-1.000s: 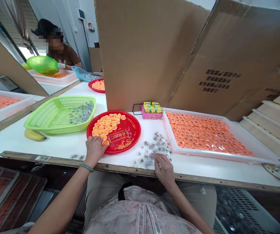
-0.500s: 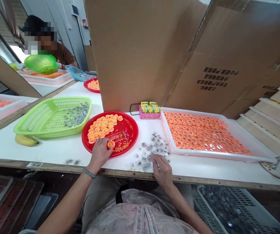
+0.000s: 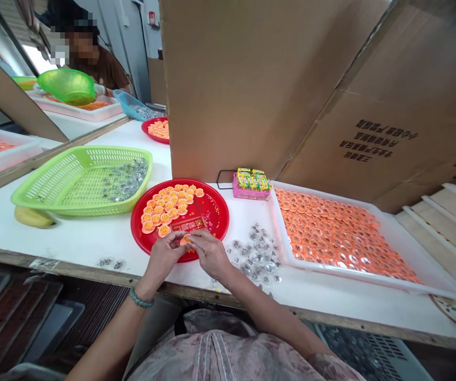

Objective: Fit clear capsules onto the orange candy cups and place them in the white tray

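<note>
My left hand (image 3: pixel 164 259) pinches a small round orange disc (image 3: pixel 185 240) above the front rim of the red tray (image 3: pixel 222 214). My right hand (image 3: pixel 211 254) meets it there, its thumb and fingers pressed together at the disc; whatever they hold is hidden. On the tray, similar orange discs (image 3: pixel 165 202) with yellow centres lie in a cluster, and tiny yellow and pink bits are scattered beside them. Right of the tray, clear round plastic pieces (image 3: pixel 257 256) with dark bits in them are spread over the white tabletop.
A green basket (image 3: pixel 80 209) with clear pieces stands left, a banana (image 3: pixel 33 217) before it. A white tray (image 3: pixel 331 278) of orange discs sits right. Behind are a pink basket (image 3: pixel 251 194) of yellow packets and a cardboard wall (image 3: pixel 251 90). Across the table, a person holds a green basket.
My right hand has left the clear pieces and moved left to the disc in my left hand. The view has shifted slightly. The person opposite still holds the green basket.
</note>
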Demonstrator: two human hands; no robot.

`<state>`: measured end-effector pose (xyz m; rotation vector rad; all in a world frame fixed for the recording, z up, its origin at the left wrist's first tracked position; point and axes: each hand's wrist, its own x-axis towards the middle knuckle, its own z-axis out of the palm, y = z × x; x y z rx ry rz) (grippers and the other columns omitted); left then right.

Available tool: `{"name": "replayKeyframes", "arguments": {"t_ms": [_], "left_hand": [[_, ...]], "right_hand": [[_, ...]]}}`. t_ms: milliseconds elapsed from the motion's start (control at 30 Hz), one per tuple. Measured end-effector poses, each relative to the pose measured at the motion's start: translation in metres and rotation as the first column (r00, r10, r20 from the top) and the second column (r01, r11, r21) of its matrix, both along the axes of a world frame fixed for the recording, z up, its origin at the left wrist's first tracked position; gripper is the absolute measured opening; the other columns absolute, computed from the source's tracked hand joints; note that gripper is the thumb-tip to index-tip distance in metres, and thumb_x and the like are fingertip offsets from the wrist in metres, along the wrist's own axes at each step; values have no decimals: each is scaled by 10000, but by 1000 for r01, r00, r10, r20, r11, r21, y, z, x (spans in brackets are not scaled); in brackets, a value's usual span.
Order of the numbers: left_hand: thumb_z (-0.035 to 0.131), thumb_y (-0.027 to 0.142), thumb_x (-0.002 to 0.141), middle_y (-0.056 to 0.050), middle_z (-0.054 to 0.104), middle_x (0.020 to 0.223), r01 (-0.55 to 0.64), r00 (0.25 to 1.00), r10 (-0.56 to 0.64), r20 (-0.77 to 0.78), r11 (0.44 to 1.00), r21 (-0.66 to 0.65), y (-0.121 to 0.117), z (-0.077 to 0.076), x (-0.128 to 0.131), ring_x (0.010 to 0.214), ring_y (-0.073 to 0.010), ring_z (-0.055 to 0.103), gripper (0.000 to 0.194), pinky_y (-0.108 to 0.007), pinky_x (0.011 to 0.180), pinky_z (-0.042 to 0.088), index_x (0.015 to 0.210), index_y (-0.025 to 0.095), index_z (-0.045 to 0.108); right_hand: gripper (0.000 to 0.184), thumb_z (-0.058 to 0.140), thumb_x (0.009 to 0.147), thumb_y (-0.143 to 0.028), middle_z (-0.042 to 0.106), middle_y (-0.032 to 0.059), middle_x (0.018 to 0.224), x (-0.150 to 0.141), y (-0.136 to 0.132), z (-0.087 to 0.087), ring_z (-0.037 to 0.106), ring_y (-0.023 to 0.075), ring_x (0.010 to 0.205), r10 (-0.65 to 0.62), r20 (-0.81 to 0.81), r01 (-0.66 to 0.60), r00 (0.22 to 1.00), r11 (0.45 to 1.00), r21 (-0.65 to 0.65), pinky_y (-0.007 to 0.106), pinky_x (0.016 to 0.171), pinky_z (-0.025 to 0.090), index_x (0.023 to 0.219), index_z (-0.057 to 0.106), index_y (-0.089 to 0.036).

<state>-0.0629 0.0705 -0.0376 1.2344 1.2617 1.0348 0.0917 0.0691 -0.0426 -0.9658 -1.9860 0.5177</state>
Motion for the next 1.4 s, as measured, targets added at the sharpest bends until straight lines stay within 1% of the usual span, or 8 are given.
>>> {"name": "replayKeyframes", "arguments": {"t_ms": [200,433,600,767,900,1067,1200,1400], "left_hand": [[757,276,567,-51,666,849,31,983,-10,183,993,-110,4,0,-2,793,-206,614,386,-330,753,466,902,152,610],[804,266,510,-11,633,794,-50,976,77,206,990,-131,10,-3,-2,712,-151,575,402,-268,682,450,842,154,607],[824,235,494,-10,634,862,-113,949,144,279,986,-124,14,-3,-3,783,-154,590,485,-256,713,477,917,162,597],[806,195,544,-15,664,850,-33,864,150,480,969,-244,14,6,8,760,-149,642,534,-245,725,519,1022,175,570],[792,155,553,-23,679,849,5,847,138,514,964,-267,15,8,20,765,-159,663,520,-223,715,529,1032,166,588],[760,160,589,-36,681,883,65,820,118,560,953,-295,12,4,30,802,-185,668,443,-242,737,541,1009,148,621],[757,218,612,-48,673,847,3,825,188,533,941,-337,7,8,36,784,-199,666,334,-276,728,553,908,120,638],[790,234,586,-32,654,801,-123,860,285,424,921,-369,7,8,44,762,-176,651,329,-279,712,555,849,122,627]], "right_hand": [[177,528,855,-126,653,61,925,-2,0,-3,620,147,876,-85,-145,79,986,996,-48,275,796,524,909,677,-206],[85,621,793,-134,636,22,784,-4,5,-1,612,130,742,-188,-256,152,948,976,-155,240,702,514,764,670,-198],[122,565,851,-180,662,41,885,-2,3,-2,616,139,832,-226,-73,216,971,968,-127,253,778,509,895,677,-203],[227,486,897,-193,640,67,1050,28,-10,9,582,157,996,-228,62,229,972,973,-10,298,886,489,1055,648,-217],[219,520,882,-210,655,83,1022,82,-12,14,575,207,976,-406,258,419,877,908,5,379,880,468,1053,655,-212],[171,670,792,-306,677,99,838,121,-3,3,582,239,836,-304,612,416,730,908,-44,368,779,452,909,697,-185],[154,680,783,-302,673,84,806,121,-1,-5,569,232,838,-290,633,423,718,904,-65,336,753,435,881,697,-184],[123,704,736,-218,665,68,821,115,-1,-6,579,211,825,-292,591,420,752,903,-89,325,783,440,839,663,-164]]}}
